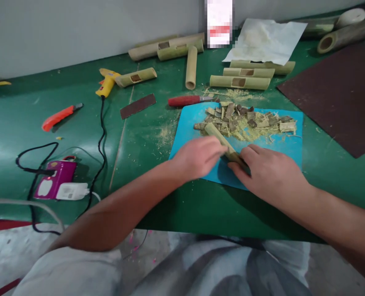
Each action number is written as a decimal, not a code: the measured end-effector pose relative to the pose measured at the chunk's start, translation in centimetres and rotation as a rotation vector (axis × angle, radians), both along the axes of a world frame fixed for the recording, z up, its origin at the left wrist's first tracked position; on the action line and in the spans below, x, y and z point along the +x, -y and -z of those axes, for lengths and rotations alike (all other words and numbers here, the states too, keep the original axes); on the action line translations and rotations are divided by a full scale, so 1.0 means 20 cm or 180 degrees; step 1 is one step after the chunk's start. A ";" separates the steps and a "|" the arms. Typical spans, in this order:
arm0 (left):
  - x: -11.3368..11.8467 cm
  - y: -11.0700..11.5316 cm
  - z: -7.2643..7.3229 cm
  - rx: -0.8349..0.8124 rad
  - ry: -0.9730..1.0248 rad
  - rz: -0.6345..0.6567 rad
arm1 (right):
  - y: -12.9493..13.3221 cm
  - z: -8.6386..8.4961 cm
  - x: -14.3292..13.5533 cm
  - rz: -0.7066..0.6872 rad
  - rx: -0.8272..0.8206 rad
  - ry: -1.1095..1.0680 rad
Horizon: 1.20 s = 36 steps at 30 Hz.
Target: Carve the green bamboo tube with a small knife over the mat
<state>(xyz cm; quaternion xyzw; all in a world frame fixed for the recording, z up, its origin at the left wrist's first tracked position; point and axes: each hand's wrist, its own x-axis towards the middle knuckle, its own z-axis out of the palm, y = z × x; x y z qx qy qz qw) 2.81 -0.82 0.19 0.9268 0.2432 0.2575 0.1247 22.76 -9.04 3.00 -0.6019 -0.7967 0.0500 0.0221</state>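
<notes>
1. Head view: a short bamboo stick (pixel 224 144) is gripped at its near end by the right hand (pixel 270 172), whose fingers are curled around it.
2. The left hand (pixel 197 158) is closed lightly on the middle of the same stick, thumb and fingertips pinched against it; the far end is left sticking out beyond both hands.
3. The stick is held tilted over a blue cutting mat (pixel 281 146), which is laid on the green tabletop (pixel 139 139) under both hands.
4. Just beyond the hands, a heap of bamboo chips (pixel 247 121) and shavings is spread on the mat.
5. Past the left hand, a red-handled knife (pixel 190 100) is seen beside the mat's far edge, and cut bamboo tubes (pixel 239 82) are lined up further out.
6. Well to the left of the left hand, a yellow glue gun (pixel 107 82), an orange box cutter (pixel 60 116) and a strip of sandpaper (pixel 138 105) are laid apart from one another.
7. A purple power strip (pixel 54 181) with a white plug in it is found nearest the left elbow.
8. To the right of the right hand, a dark sandpaper sheet (pixel 339 94) is spread.
9. No writing can be read; the label on the upright item at the wall is blurred.
</notes>
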 end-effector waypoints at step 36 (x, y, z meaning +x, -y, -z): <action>0.02 0.01 -0.02 -0.0079 0.0009 -0.0213 | 0.01 0.01 0.00 0.0044 0.0088 -0.0005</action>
